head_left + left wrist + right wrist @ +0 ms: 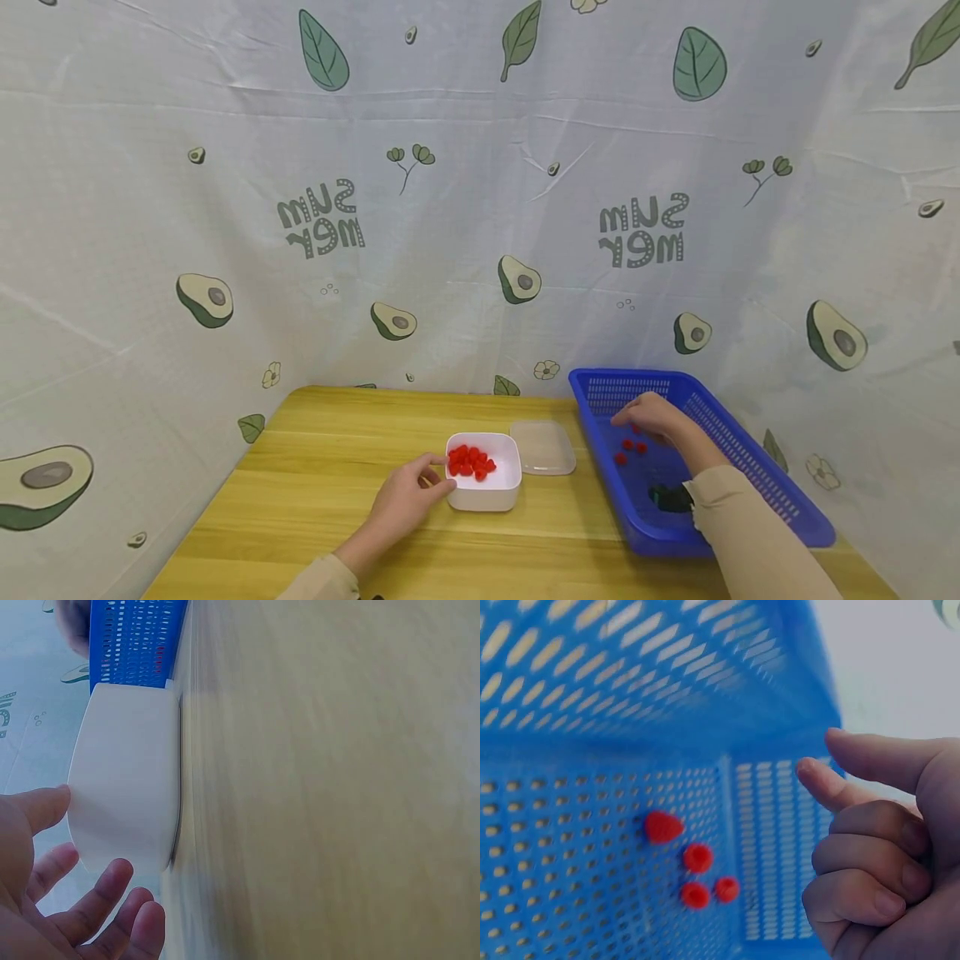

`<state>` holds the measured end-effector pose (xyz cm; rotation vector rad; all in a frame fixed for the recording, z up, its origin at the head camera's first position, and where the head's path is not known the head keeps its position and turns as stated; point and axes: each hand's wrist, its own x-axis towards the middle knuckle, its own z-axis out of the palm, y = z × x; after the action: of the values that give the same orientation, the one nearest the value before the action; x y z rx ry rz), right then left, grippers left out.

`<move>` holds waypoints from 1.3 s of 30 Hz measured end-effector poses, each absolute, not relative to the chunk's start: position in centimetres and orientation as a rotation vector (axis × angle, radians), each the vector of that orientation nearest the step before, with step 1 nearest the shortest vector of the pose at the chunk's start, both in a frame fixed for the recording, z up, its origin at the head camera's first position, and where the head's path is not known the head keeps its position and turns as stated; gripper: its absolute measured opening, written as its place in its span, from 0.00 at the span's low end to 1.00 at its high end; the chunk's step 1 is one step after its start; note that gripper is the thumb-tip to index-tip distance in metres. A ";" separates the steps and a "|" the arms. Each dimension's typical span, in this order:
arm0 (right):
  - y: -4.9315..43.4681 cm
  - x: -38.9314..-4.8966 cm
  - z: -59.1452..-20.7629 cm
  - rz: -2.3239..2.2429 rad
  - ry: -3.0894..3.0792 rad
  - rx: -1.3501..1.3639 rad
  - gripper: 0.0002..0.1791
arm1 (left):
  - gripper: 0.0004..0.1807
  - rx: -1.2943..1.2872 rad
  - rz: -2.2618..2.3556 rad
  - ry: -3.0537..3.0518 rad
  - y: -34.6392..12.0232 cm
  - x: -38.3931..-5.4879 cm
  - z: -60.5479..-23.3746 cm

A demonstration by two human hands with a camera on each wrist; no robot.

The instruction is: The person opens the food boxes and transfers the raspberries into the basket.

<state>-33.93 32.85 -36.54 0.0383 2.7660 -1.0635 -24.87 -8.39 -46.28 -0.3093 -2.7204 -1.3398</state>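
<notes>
A white square container on the wooden table holds a cluster of red raspberries. At its left side is my left hand, with thumb and index fingertips right at the rim; the left wrist view shows the other fingers spread beside the container wall. My right hand hovers inside the blue basket. In the right wrist view its thumb and index finger are extended with a gap between them, and the other fingers fold inward. Several raspberries lie on the basket's perforated floor, to the left of that hand.
A translucent lid lies on the table between container and basket. Inside the basket, a dark green and black item is partly covered by the right sleeve. A printed white curtain hangs behind and around the table.
</notes>
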 end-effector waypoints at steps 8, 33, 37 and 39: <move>30.7 -33.5 -35.0 -1.102 2.748 -0.018 0.26 | 0.23 -0.307 -1.343 -2.716 -8.4 -24.9 -46.3; 24.1 -30.8 -32.7 -1.174 2.718 -0.205 0.20 | 0.23 -0.310 -1.345 -2.708 -8.4 -25.0 -46.5; 22.7 -30.6 -33.1 -1.163 2.718 -0.219 0.17 | 0.23 -0.310 -1.345 -2.708 -8.4 -25.0 -46.4; 21.9 -30.5 -33.3 -1.157 2.713 -0.223 0.16 | 0.22 -0.312 -1.347 -2.707 -8.4 -25.1 -46.5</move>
<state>-30.54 21.94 -33.31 -0.2230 2.7128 -1.1568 -25.08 -8.35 -46.46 -0.3121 -2.7068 -1.3472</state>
